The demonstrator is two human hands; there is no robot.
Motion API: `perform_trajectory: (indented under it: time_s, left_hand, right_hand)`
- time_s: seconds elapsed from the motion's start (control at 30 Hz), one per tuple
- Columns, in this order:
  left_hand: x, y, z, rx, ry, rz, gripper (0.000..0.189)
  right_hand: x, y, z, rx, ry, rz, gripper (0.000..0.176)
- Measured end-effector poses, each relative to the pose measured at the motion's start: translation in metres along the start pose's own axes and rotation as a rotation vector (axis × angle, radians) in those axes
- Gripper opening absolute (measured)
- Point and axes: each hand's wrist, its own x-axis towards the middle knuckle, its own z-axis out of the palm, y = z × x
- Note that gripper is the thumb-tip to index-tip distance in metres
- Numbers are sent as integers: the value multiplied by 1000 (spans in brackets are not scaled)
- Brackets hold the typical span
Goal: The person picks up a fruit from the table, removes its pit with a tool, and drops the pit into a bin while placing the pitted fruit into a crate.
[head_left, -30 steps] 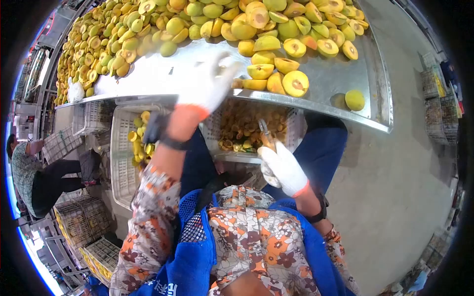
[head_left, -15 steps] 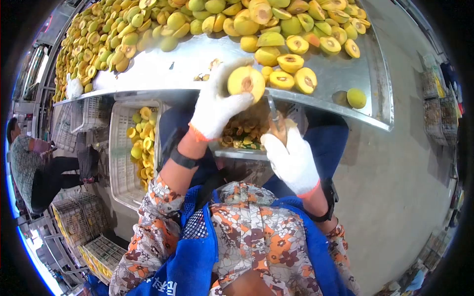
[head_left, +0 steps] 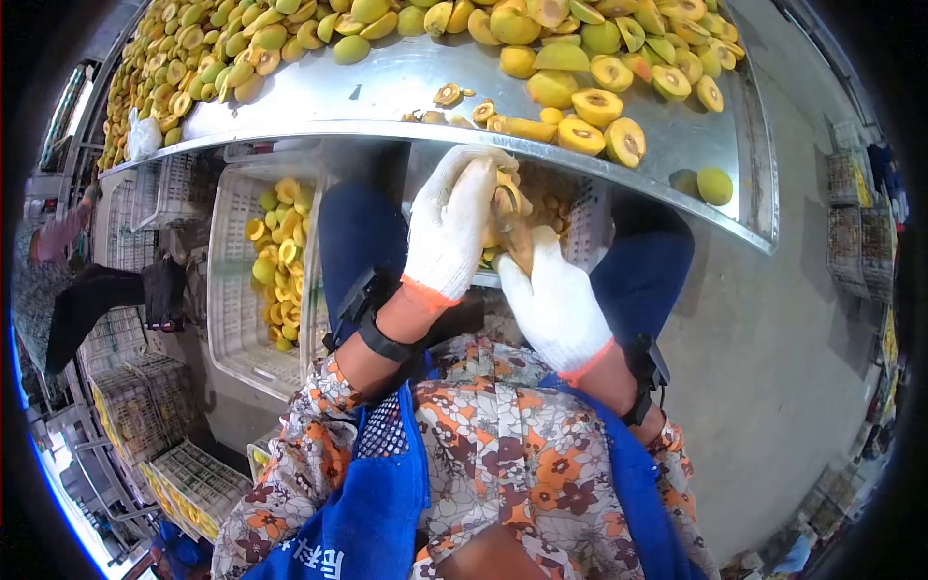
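My left hand [head_left: 452, 217], in a white glove with an orange cuff, is wrapped round a halved yellow fruit [head_left: 507, 184], mostly hidden by its fingers. My right hand [head_left: 556, 300], gloved the same way, grips the brownish handle of a small tool [head_left: 515, 235]. The tool's curved metal end is against the fruit. Both hands are just below the front edge of a metal table [head_left: 406, 130], over a crate with fruit pieces in it. Cut fruit halves [head_left: 599, 108] lie on the table above my hands.
A large heap of halved fruit [head_left: 222, 43] covers the table's back and left. A white crate [head_left: 232, 280] with yellow fruit pieces stands left of my legs. A co-worker [head_left: 58, 280] is at the far left, near stacked crates [head_left: 145, 401]. One greenish fruit [head_left: 714, 187] lies at the right.
My left hand has come down below the table edge with the fruit, turning it. The tool in my right hand now meets the fruit. The co-worker has shifted, and the whole view has moved slightly.
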Motion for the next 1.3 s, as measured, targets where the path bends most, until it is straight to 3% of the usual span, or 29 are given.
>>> perform_trajectory:
  time_s: [0.03, 0.1, 0.17, 0.23, 0.27, 0.33, 0.37, 0.4, 0.43, 0.5, 0.53, 0.67, 0.73, 0.77, 0.83, 0.87, 0.9, 0.97, 1.03, 1.07, 1.1, 1.13, 1.17, 1.23, 1.3]
  left_hand:
    - [0, 1, 1, -1, 2, 1, 23]
    - [-2, 3, 3, 215, 64, 32, 23]
    - [1, 7, 0, 209, 27, 0, 23]
    - [1, 10, -2, 207, -12, -35, 24]
    - [1, 12, -2, 243, -36, -59, 25]
    - [1, 9, -3, 281, -64, -84, 25]
    - [0, 3, -4, 409, -93, 123, 27]
    - [-1, -1, -5, 532, -123, 334, 29]
    - [0, -1, -6, 532, -125, 333, 29]
    - [1, 0, -11, 58, -332, -116, 28]
    - [1, -9, -13, 62, -319, -20, 27]
    - [14, -14, -25, 38, -429, 71, 21]
    - [22, -6, -31, 30, -660, 82, 23]
    - [22, -7, -30, 33, -659, 81, 23]
    - [22, -10, -26, 20, -565, 207, 36]
    - [7, -10, -16, -99, -285, 77, 44]
    - [5, -7, -6, -118, -145, 129, 46]
    - [16, -7, -24, -492, 132, -46, 42]
    - [20, -1, -63, -213, 416, 105, 31]
    - [20, 6, -96, -25, 403, 224, 27]
    - [18, 14, -132, 570, 462, 478, 29]
    - [12, 37, -153, 570, 494, 318, 24]
    - [11, 41, -192, 1027, 544, 157, 19]
    - [9, 52, -208, 2015, 436, 597, 18]
    - [30, 56, -162, 1475, 335, 459, 22]
  right_hand:
    - [0, 2, 1, -43, 4, -117, 34]
    - [-1, -3, 2, -2, 13, -104, 32]
    - [-2, -6, 5, 42, 23, -90, 31]
    - [-3, -8, 9, 257, -40, 141, 28]
    - [-3, -7, 6, 261, -40, 143, 28]
    - [-2, -7, -7, 791, -353, 349, 23]
    - [-4, -11, -11, 797, -353, 352, 23]
    - [-6, -16, -15, 1086, -438, 483, 14]
    - [-6, -18, -18, 1372, -522, 611, 7]
    - [-8, -8, -13, 1495, -602, 634, 7]
    - [-9, -7, -12, 1560, -626, 662, 8]
    - [-3, 4, -12, 1729, -758, 677, 9]
    - [-3, 10, -6, 1756, -802, 626, 13]
    - [-2, 10, -4, 1780, -850, 577, 18]
    - [3, 1, -6, 1636, -755, 542, 19]
    - [5, -2, -9, 1490, -657, 508, 20]
    - [6, -3, -10, 1493, -664, 507, 20]
    - [11, -1, -14, 1248, -746, 468, 25]
    - [5, 8, -8, 1193, -718, 446, 29]
    - [6, 13, -8, 984, -654, 442, 30]
    - [5, 19, -5, 779, -580, 436, 31]
    - [0, 31, 2, 768, -566, 494, 27]
    - [-3, 38, 3, 776, -556, 492, 27]
    - [-12, 48, 5, 1214, -600, 670, 24]
    - [-10, 46, 9, 1221, -538, 645, 23]
